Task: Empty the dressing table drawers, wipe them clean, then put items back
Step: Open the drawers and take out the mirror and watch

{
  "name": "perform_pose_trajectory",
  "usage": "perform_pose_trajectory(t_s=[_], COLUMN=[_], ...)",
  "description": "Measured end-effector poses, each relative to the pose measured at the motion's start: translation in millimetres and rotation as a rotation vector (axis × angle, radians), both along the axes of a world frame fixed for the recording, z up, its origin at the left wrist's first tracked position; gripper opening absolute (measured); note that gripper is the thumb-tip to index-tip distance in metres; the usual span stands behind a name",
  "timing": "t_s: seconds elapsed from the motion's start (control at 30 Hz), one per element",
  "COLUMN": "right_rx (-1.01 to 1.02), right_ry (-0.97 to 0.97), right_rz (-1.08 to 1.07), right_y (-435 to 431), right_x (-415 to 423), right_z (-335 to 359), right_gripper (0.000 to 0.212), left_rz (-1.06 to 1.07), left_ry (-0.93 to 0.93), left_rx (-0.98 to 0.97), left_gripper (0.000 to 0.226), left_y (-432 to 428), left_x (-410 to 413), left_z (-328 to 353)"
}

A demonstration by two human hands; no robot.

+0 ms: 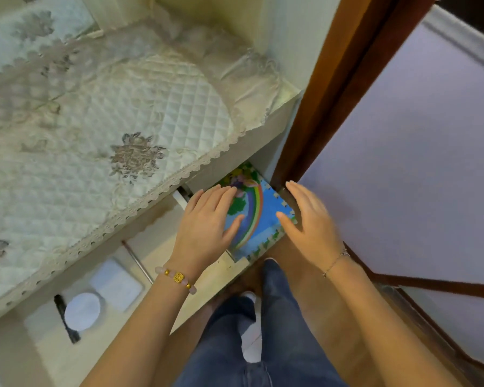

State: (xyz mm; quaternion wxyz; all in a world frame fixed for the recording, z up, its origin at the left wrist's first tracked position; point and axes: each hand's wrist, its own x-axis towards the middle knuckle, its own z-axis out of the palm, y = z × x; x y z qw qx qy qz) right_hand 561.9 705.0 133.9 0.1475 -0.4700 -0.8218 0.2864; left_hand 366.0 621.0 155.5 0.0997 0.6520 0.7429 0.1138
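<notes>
Quilted lace cover (118,113) draped over surface top, far left. Below it: left drawer (48,358) pulled open, holding black narrow item (66,319), round white tub (82,311) just beside it, square white box (116,284) next over. Centre: left hand (207,227), beaded bracelet (176,277) at wrist, pressed flat on foam mat (266,216), fingers straight, nothing gripped. Mat lying in right drawer (221,272), also open. Right hand (309,219) spread open at mat's right edge, holding nothing; contact unclear. Far right: brown-framed door (417,163).
</notes>
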Motion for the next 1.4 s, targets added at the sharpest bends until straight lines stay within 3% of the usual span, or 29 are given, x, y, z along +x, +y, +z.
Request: perform_pose_trajectory(t_s=[0.3, 0.47, 0.73, 0.8, 0.9, 1.03, 1.4], right_rx=[-0.147, -0.349, -1.128, -1.362, -1.544, -1.603, -1.617], right_ry=[0.065, 0.130, 0.599, 0.772, 0.949, 1.092, 1.270], right_rz=[0.209, 0.185, -0.217, -0.375, -0.554, -0.699, -0.775], right_y=[83.0, 115.8, 142.6, 145.0, 144.7, 137.1, 122.5], right_x=[-18.8, -33.4, -80.3, -92.6, -110.0, -132.2, -153.4], right_z=[-46.2, -79.9, -133.9, -150.2, -172.7, -194.9, -205.6], right_gripper=[0.056, 0.054, 0.040, 0.042, 0.051, 0.058, 0.060], left_rz=[0.196, 0.194, 0.118, 0.110, 0.090, 0.067, 0.003], left_ry=[0.091, 0.098, 0.044, 0.035, 0.033, 0.056, 0.159], left_rx=[0.017, 0.031, 0.021, 0.069, 0.110, 0.130, 0.117], left_gripper=[0.047, 0.052, 0.062, 0.062, 0.063, 0.065, 0.072], left_y=[66.7, 109.2, 119.3, 118.2, 117.7, 116.4, 114.1], left_x=[-24.3, -53.2, -82.4, -85.5, -89.8, -92.0, -92.7], left_z=[-21.1, -44.9, -84.5, -91.1, -96.4, -99.8, -102.5])
